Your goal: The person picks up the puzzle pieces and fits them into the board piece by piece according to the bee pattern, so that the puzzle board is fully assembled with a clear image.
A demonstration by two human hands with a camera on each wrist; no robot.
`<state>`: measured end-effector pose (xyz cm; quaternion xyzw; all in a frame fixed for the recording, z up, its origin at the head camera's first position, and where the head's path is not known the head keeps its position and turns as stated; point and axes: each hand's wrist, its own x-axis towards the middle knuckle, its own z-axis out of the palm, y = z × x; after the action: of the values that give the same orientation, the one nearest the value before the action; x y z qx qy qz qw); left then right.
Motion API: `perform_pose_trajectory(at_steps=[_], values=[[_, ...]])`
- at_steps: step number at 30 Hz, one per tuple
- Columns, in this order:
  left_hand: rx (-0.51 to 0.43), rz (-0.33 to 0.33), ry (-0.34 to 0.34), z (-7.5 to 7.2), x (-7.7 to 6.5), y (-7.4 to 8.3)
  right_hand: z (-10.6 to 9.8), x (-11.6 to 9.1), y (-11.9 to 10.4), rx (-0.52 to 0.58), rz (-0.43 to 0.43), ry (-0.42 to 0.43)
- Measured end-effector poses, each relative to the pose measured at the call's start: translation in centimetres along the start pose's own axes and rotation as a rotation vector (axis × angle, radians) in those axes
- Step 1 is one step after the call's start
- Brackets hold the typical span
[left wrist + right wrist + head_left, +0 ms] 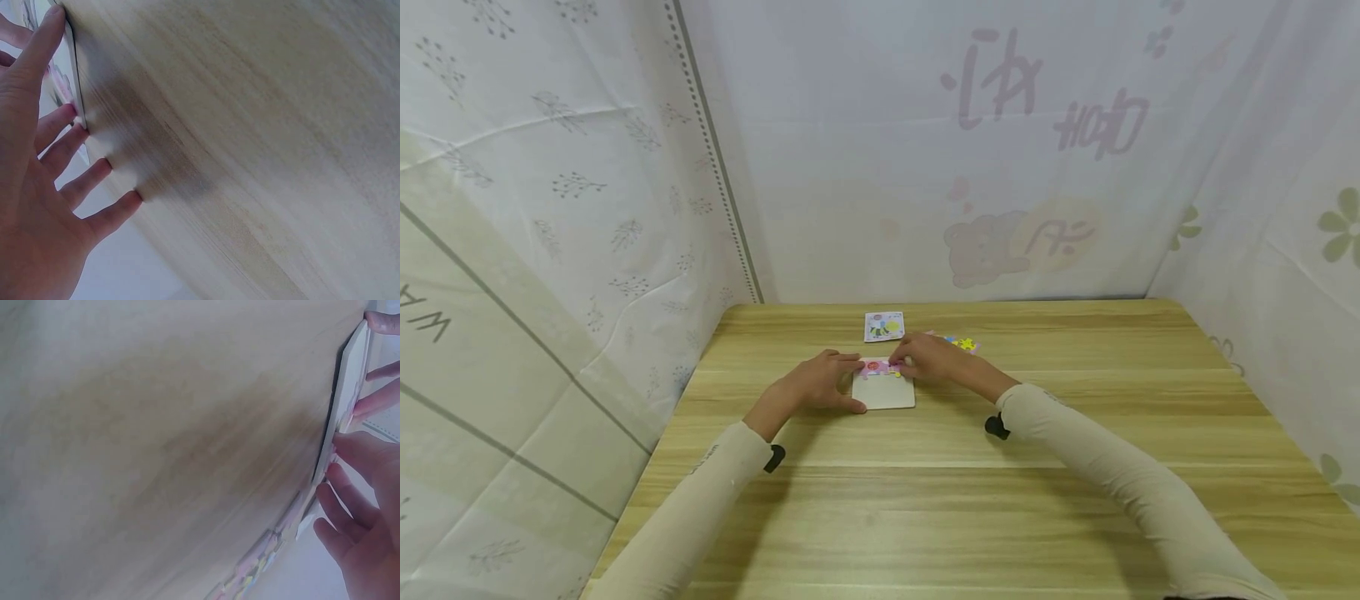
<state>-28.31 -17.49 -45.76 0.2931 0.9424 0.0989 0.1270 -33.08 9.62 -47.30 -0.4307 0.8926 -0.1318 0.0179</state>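
Observation:
A white puzzle board (883, 395) lies flat on the table. Pink jigsaw pieces (872, 367), one with a red round mark, run along its far edge. My left hand (820, 381) steadies the board's left side, thumb at the near corner and other fingers spread by the far corner. In the left wrist view those fingers (65, 150) are nearly straight. At the board's far right, my right hand (928, 357) pinches a small pink puzzle piece (335, 450) between thumb and index finger, low against the board. The fingers hide most of that piece.
A square picture card (883, 327) with a striped bee-like figure lies beyond the board. Loose pink and yellow puzzle pieces (962, 343) are heaped behind my right hand. The wooden table (880, 500) meets hanging printed cloth (865, 208) at the back and sides.

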Motion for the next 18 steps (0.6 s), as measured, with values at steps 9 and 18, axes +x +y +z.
perform_pose_trajectory(at_steps=[9,18], values=[[0.005,-0.012,-0.005,-0.01,-0.09,0.16,-0.55,-0.15,-0.49,0.017,0.015,-0.022],[0.009,-0.001,0.0,-0.03,-0.13,0.09,-0.58,-0.02,-0.62,0.004,0.007,-0.032]])
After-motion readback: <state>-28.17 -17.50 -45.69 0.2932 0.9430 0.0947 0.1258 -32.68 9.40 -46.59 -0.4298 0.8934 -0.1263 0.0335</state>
